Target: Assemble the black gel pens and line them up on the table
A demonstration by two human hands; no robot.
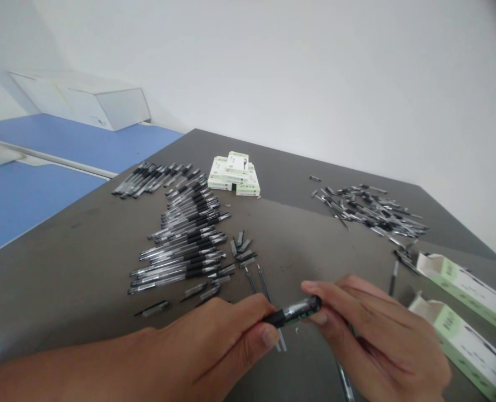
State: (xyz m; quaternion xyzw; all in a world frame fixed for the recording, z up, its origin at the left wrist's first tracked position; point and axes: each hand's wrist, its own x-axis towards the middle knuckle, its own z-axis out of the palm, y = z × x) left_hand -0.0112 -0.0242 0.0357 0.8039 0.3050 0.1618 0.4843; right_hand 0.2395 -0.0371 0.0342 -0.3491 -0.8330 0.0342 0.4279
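Observation:
Between my hands, low in the middle of the head view, is a gel pen (290,314) with a black grip and a clear cap over one end. My left hand (235,338) is closed around the grip, the rest of the barrel hidden in it. My right hand (381,335) pinches the dark tip of the cap between thumb and finger. Under the right hand lies a clear pen barrel (345,382), partly covered. Thin ink refills (263,282) lie just beyond the held pen. Loose caps (245,255) are scattered beside a long row of pens (193,243).
Another group of pens (141,180) lies at the far left of the dark table (92,245). Stacked small boxes (235,173) stand at the back. A jumbled pile of pen parts (373,209) is at right, near two opened boxes (467,287). Blue tables (80,142) adjoin at left.

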